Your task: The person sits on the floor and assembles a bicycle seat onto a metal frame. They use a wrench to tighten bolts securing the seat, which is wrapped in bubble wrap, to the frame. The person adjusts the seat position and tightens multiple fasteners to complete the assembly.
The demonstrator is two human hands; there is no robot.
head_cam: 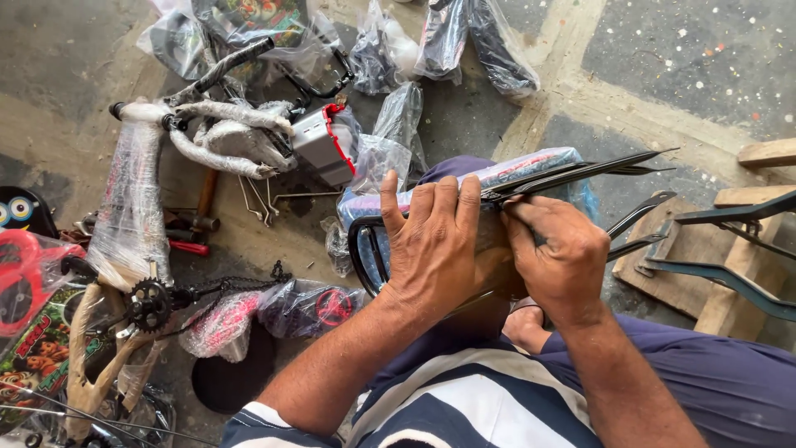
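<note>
My left hand (435, 245) lies flat with fingers spread over a black curved mudguard (365, 253) that rests on my knee. My right hand (560, 257) is closed around the thin black metal stays (580, 172) that run from the mudguard out to the right. A plastic-wrapped part with blue and red colour (531, 166) sits under the stays. Both hands touch each other at the middle of the mudguard.
A wrapped bicycle frame (133, 207) with chain and sprocket (149, 305) lies on the floor at left. Bagged parts (390, 50) lie at the top, a grey and red box (327, 145) near them. Wooden pieces (730, 249) and dark metal stays (721, 274) lie at right.
</note>
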